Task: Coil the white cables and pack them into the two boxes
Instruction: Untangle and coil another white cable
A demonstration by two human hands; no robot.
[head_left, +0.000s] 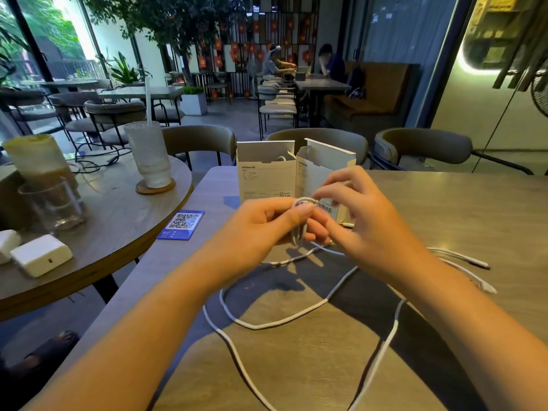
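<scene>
Two white boxes stand upright with open tops at the far side of the table: the left box and the right box, touching each other. In front of them my left hand pinches a small coil of white cable. My right hand holds the same cable at the coil's top, fingers curled round the strand. The rest of this cable trails in loose loops over the table toward me. Cable ends with plugs lie at the right. A bit of white cable shows inside the left box.
The wooden table runs to the right. A blue QR card lies at its left edge. A round table on the left carries a ribbed glass, other glasses and a white charger. Chairs stand behind the boxes.
</scene>
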